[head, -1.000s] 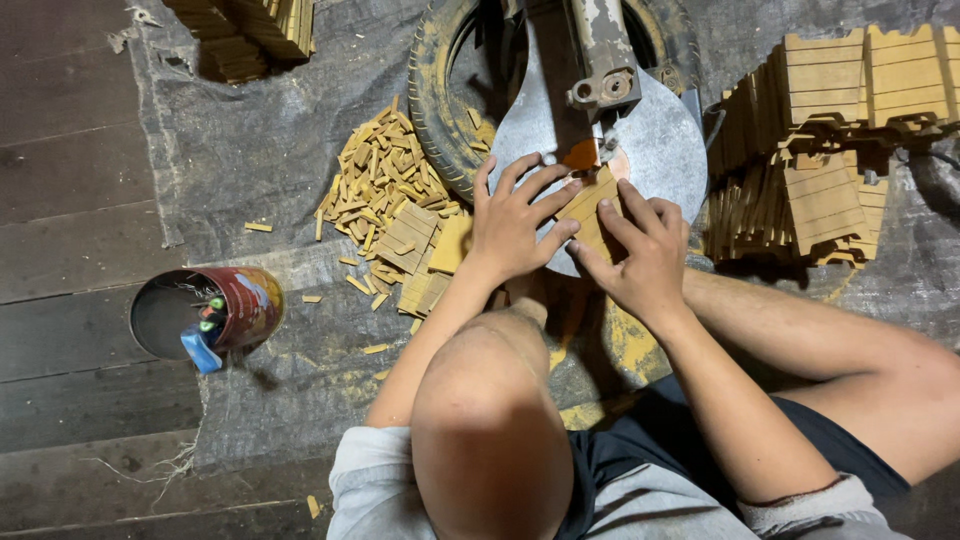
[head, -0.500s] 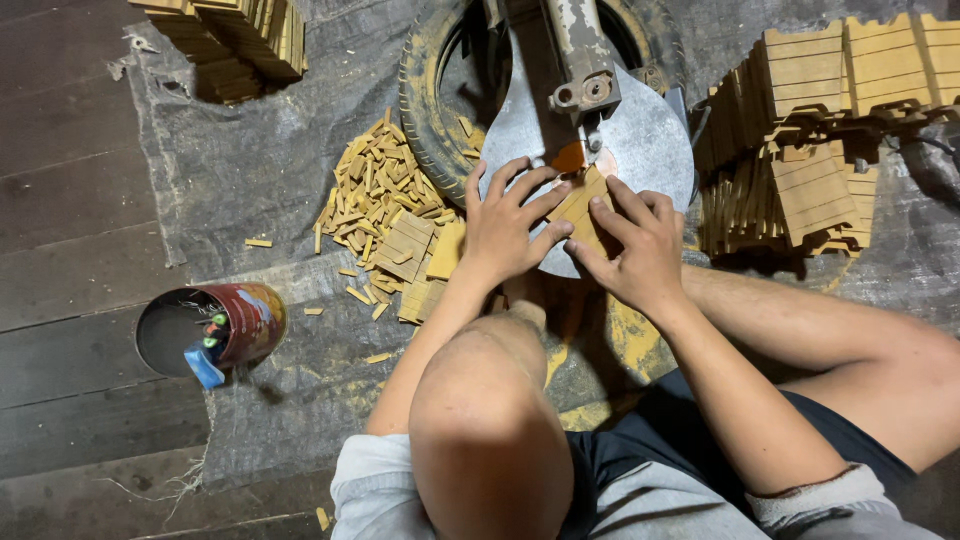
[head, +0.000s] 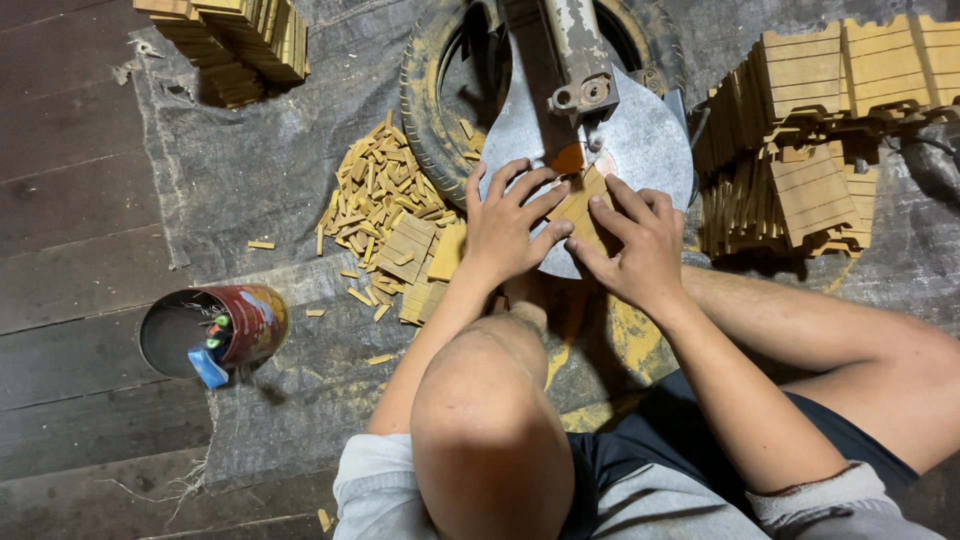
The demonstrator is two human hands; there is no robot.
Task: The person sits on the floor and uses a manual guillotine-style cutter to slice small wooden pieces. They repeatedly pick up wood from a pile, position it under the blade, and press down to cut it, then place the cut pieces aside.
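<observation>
The left hand (head: 510, 225) and the right hand (head: 635, 245) press flat on a small wood piece (head: 580, 205). Fingers are spread, likely to keep it steady on the metal plate (head: 640, 140).

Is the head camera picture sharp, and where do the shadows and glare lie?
Head view: sharp at both hands, left hand and right hand, on the wooden piece; mild sheen on the metal plate; deep shadow inside the tire and on the floorboards; no obvious blur.

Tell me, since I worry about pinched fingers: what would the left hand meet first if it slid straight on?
Probably the rusty metal arm, since the left hand points up-right across the wooden piece; depth is unclear.
</observation>
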